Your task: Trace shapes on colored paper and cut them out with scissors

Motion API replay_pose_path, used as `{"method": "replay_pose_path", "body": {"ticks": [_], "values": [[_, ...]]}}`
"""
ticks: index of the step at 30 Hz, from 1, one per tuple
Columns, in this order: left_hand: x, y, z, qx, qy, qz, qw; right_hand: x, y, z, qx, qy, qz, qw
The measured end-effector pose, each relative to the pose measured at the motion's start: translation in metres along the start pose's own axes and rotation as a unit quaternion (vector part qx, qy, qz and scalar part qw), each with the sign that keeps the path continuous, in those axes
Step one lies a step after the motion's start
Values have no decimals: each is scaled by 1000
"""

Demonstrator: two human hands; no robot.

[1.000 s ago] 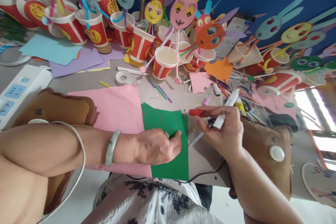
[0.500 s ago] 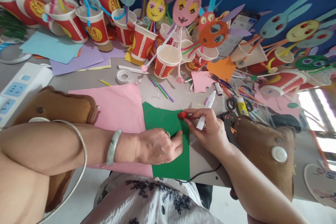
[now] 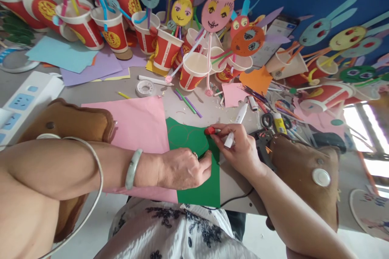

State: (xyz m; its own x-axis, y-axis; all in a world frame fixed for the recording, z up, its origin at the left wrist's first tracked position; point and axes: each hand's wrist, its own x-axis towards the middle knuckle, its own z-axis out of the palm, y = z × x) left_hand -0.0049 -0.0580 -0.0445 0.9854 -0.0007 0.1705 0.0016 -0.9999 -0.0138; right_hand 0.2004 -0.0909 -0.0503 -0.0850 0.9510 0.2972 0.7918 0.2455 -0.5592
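Observation:
A sheet of green paper (image 3: 199, 194) lies before me, with faint round outlines drawn on it. My left hand (image 3: 184, 168) rests on this sheet, fingers curled inward; whatever they might hold is hidden. My right hand (image 3: 238, 145) is at the sheet's upper right edge. Running through its fingers is a white marker (image 3: 230, 139), its other end sticking out above the knuckles. Between thumb and forefinger the same hand pinches a small red cap-like piece (image 3: 209, 130), touching or just over the green paper. Pink paper (image 3: 139, 125) lies under my left forearm and wrist.
Paper cups (image 3: 194, 73) with straws and paper faces line the back. Straw pieces (image 3: 190, 103), a tape roll (image 3: 144, 88) and a glue stick (image 3: 279, 123) lie about. Brown cushions (image 3: 67, 123) flank my arms; a power strip (image 3: 24, 101) is at left.
My right hand has shifted slightly left with the white marker and the red piece. My left hand keeps its place on the green paper. The view has moved a little.

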Motion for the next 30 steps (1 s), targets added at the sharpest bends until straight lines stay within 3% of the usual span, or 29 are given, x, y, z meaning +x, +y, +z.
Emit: {"method": "replay_pose_path", "body": {"ticks": [15, 30], "values": [[1, -2, 0, -11, -13, 5, 1000, 0, -1, -1, 8, -13, 5, 1000], [0, -2, 0, -29, -11, -8, 1000, -1, 2, -12, 27, -27, 51, 998]]}}
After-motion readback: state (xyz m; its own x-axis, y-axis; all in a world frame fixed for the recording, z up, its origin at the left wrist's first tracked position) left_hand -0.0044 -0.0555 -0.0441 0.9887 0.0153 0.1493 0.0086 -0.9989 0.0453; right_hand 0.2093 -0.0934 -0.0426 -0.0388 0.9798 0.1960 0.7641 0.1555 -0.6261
